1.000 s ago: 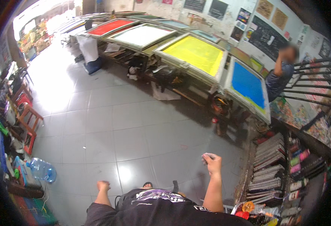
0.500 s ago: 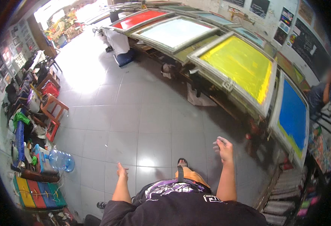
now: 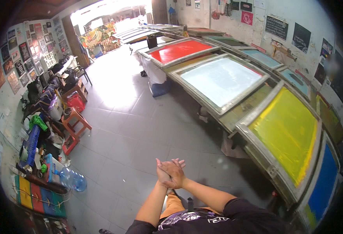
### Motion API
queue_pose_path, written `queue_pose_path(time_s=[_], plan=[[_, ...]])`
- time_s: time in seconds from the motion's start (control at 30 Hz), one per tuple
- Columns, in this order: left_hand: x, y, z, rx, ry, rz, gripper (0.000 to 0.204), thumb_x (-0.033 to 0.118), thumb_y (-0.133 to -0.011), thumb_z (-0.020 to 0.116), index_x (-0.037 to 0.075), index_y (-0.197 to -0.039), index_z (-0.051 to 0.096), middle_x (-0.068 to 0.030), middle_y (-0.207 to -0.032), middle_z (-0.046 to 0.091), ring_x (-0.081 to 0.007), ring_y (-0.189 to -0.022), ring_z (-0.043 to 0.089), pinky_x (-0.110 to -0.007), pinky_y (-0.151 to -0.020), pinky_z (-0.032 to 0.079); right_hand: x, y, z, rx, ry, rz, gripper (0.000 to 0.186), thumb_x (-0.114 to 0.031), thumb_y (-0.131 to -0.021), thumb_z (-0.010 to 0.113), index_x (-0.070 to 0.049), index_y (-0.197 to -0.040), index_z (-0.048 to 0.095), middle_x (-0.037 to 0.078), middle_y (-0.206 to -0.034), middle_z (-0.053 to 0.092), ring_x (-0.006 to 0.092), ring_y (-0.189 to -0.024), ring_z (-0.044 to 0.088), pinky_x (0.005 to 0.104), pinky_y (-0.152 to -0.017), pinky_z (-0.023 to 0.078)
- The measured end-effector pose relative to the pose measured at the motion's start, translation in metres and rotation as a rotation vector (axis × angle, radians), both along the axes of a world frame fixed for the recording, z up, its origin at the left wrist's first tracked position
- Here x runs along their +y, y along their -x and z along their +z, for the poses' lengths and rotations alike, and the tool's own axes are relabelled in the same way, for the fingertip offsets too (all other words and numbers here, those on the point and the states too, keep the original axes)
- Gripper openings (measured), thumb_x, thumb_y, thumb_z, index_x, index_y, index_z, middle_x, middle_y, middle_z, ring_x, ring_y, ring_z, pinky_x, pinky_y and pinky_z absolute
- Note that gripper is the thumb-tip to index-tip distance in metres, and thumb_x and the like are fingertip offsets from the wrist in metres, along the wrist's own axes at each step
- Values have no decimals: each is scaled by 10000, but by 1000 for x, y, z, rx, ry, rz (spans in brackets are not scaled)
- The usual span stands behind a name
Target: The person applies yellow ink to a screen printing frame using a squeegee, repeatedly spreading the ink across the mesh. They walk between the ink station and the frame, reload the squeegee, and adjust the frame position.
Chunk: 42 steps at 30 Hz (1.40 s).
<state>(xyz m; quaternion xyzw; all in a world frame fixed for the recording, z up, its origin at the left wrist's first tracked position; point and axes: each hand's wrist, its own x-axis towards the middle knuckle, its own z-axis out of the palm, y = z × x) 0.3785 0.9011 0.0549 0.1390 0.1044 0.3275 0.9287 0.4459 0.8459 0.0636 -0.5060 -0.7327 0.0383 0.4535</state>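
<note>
My left hand (image 3: 163,174) and my right hand (image 3: 175,173) meet in front of my body, palm against palm. The right one lies across the left, its back toward me. Fingertips stick out past the right hand at the top, and a thumb points up at the left. No object shows in either hand; the inner palms are hidden. Off to the right are framed printing screens, the nearest with yellow ink (image 3: 284,134) and blue ink (image 3: 323,189).
Screens with white (image 3: 221,80) and red (image 3: 183,51) surfaces lie farther along the long table. A tiled floor (image 3: 120,156) runs beside it. At left stand an orange stool (image 3: 77,121), a big water bottle (image 3: 73,179) and a striped bench (image 3: 38,197).
My hands were apart, one on each side of my body; now they are brought together. The view has turned, showing more of the far room, and the screens appear farther right and lower.
</note>
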Motion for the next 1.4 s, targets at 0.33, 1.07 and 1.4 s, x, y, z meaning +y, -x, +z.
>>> queue_pose_path(time_s=[0.33,1.07,1.4], plan=[[195,87,85,20,-235,46,918,756,-730,270,27,-1285,324,-202,-1199,447,-354,-1015,491,-415,-886,370,247,-63,-33,-132,356,-70,513,-377,-818,517,-125,-1252,409,121,-1203,494,287,-1056,495,408,-907,364],[642,32,12,641,44,258,698,517,-843,345,15,-1321,265,-172,-1320,348,-271,-1179,366,-417,-1003,167,570,-275,18,1475,284,-455,231,-232,-862,523,-16,-936,559,94,-807,621,161,-670,582,280,-612,466],[810,-16,-17,646,248,197,679,493,-847,364,17,-1322,269,-153,-1321,359,-263,-1208,351,-428,-1016,152,661,-288,41,1684,150,-554,234,-260,-885,471,-54,-957,555,94,-810,611,179,-662,576,299,-600,457]])
